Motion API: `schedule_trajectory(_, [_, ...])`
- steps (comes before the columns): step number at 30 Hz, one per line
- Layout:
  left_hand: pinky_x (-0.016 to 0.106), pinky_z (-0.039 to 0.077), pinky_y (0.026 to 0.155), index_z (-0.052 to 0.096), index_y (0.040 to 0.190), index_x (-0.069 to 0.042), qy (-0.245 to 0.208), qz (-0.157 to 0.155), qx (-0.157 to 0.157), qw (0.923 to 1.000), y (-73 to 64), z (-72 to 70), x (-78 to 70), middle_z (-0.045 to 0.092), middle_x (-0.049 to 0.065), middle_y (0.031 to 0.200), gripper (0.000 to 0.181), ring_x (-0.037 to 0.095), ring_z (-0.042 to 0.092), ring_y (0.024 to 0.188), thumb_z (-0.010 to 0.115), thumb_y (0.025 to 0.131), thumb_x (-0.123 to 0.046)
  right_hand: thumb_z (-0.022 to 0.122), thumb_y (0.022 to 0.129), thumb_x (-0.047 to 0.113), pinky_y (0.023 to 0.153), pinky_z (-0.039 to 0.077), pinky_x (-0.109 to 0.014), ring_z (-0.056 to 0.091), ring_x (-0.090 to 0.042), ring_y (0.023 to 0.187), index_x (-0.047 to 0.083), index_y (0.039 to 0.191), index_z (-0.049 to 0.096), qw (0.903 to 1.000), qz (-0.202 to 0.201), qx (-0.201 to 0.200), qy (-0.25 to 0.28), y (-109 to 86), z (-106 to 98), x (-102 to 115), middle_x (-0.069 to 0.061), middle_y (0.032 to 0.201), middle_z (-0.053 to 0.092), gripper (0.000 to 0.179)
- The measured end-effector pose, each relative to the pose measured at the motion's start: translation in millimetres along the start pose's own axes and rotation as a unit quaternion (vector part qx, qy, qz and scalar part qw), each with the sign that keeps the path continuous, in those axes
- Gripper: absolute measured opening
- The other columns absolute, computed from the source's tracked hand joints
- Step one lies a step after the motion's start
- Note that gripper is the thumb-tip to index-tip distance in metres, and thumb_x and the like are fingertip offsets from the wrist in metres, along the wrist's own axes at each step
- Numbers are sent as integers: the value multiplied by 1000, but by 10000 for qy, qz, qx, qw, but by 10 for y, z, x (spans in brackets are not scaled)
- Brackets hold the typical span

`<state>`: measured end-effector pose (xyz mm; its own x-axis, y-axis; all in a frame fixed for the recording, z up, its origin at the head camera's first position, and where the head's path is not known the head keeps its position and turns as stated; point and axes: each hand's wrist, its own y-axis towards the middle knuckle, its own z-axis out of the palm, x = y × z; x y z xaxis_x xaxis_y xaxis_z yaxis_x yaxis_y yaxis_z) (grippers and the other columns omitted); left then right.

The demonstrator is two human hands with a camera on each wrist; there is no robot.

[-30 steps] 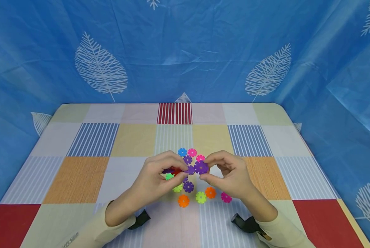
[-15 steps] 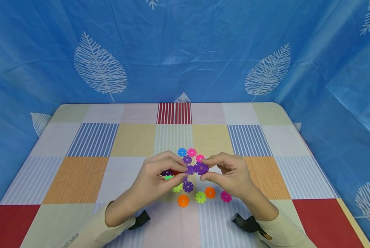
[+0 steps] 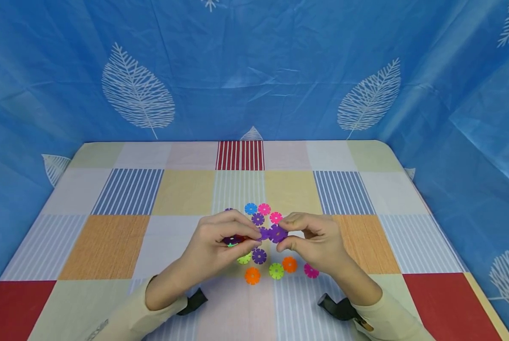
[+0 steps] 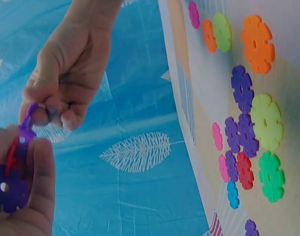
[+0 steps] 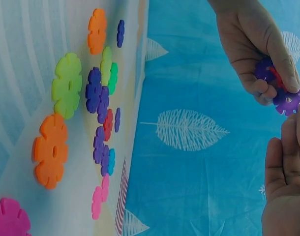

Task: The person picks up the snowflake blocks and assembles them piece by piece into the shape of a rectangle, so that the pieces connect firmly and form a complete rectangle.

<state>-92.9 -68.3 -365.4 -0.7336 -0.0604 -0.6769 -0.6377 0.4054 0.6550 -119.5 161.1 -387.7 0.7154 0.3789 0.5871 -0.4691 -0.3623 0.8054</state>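
Over the middle of the table, my left hand [image 3: 213,242] pinches a short chain of joined plastic snowflake discs. In the right wrist view this chain has a purple disc [image 5: 288,102], a red disc [image 5: 276,76] and another purple disc [image 5: 262,68], partly covered by the fingers. My right hand [image 3: 318,239] pinches a separate-looking purple disc [image 3: 277,233] by its right edge between thumb and fingers. Its left edge meets the chain's end disc [image 3: 263,233] between the two hands. In the left wrist view the right-hand disc [image 4: 29,117] appears edge-on.
Loose discs lie under and around the hands: blue [image 3: 250,209], pink [image 3: 264,210], purple [image 3: 259,256], orange [image 3: 252,275], lime green [image 3: 276,271] and magenta [image 3: 311,271]. A green disc [image 4: 272,177] and a red one [image 4: 245,170] lie among them. The checked tablecloth [image 3: 186,189] reaches the blue curtain [image 3: 254,71].
Both hands stay close together and have shifted slightly. The purple disc in my right hand tilted and now faces up more. A purple disc edge has come into sight behind my left hand.
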Motion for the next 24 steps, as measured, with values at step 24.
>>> schedule_trajectory(24, [25,57,67,71,83,-6,-192,140,8,9997,5,-21,10,71,5,92,8,17,67,87,74,87,-11,75,81,4,79,57,-32,67,-22,92,-11,100,66,10000,-45,-55,18,8,13,-5,-16,93,71,26])
